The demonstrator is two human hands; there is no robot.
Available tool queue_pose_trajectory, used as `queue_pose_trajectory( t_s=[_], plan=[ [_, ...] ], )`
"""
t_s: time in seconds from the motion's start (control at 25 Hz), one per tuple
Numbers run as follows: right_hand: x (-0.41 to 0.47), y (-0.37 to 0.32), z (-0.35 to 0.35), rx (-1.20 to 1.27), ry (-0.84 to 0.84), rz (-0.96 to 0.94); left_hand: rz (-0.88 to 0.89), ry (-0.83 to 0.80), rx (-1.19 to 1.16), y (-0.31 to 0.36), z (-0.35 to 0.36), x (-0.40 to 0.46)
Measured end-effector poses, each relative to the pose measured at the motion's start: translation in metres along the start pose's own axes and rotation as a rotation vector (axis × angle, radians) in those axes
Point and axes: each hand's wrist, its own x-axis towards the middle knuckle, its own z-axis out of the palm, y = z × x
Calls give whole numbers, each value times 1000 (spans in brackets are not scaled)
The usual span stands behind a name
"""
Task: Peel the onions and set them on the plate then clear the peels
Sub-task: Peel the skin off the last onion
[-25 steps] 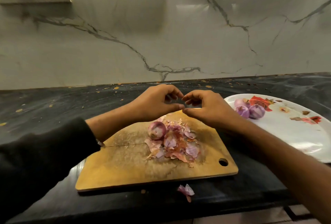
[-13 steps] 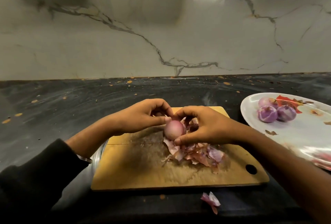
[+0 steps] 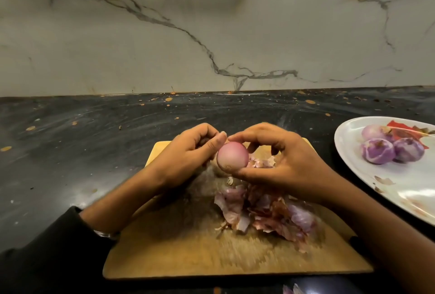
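Note:
A small pink onion [image 3: 232,157] is held just above the wooden cutting board [image 3: 188,251]. My right hand [image 3: 280,164] pinches it between thumb below and fingertips on top. My left hand [image 3: 188,155] sits against the onion's left side with fingers curled and its thumb tip touching the top. A heap of pink and brown peels [image 3: 263,213] lies on the board under my right wrist. Three peeled purple onions [image 3: 390,148] rest on the white plate [image 3: 353,152] at the right.
The board lies on a dark speckled counter [image 3: 94,133] backed by a marble wall. A stray peel [image 3: 292,290] lies on the counter in front of the board. The plate carries a red printed pattern and a few peel scraps.
My right hand took the onion off the board and lifted it; my left hand closed in on its left side. The camera has moved closer.

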Motion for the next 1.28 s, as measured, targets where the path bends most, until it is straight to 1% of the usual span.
queue_pose_trajectory(
  t_s=[0.08,0.24,0.32,0.4,0.44,0.52,0.6,0.84,1.08,1.16,1.28],
  plan=[
    [1,2,4,10,21,-30,4,-53,15,0,1,-1],
    [0,7,8,1,1,-17,-65,-110,-176,5,5,-4],
    [-1,6,4,108,-25,22,-96,-124,-265,3,4,-5],
    [-2,5,2,264,29,110,-87,-139,-291,1,4,-4],
    [-1,6,2,277,76,151,-70,-146,-291,2,5,-4],
    [0,8,2,252,118,199,-34,-154,-289,2,6,-5],
    [-1,7,4,284,108,211,-25,-155,-293,1,6,-5],
    [0,5,6,133,216,146,-24,-147,-258,4,7,-5],
    [-1,3,7,193,173,168,-51,-139,-324,2,8,-5],
    [-1,1,7,200,192,155,-40,-135,-305,2,9,-6],
    [1,0,11,124,251,144,-10,-114,-233,5,11,-5]
  ],
)
